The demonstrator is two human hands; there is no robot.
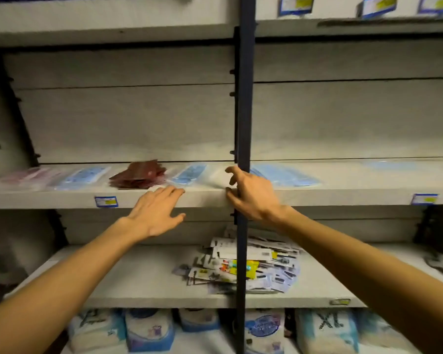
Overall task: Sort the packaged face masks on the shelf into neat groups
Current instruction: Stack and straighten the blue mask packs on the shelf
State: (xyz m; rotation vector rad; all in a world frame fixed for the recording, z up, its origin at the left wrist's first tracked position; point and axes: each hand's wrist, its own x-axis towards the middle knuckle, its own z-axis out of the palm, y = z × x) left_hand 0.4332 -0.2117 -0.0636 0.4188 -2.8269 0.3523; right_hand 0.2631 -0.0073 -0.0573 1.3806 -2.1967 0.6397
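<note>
Packaged face masks lie in a row on the middle shelf (62,198). From the left come a pink pack (23,176), a blue pack (85,176), a dark red pile (138,175), a blue pack in clear wrap (189,173), and a blue stack (284,176) right of the post. My left hand (154,213) hovers with straight fingers at the shelf's front edge, below the dark red pile and holding nothing. My right hand (251,192) reaches across the post, its curved fingers spread at the right end of the clear-wrapped pack.
A dark upright post (243,111) splits the shelving in front of my right hand. Price tags (106,201) sit on the shelf edge. On the lower shelf lies a heap of carded packets (266,264). Soft bagged goods (149,330) fill the bottom row.
</note>
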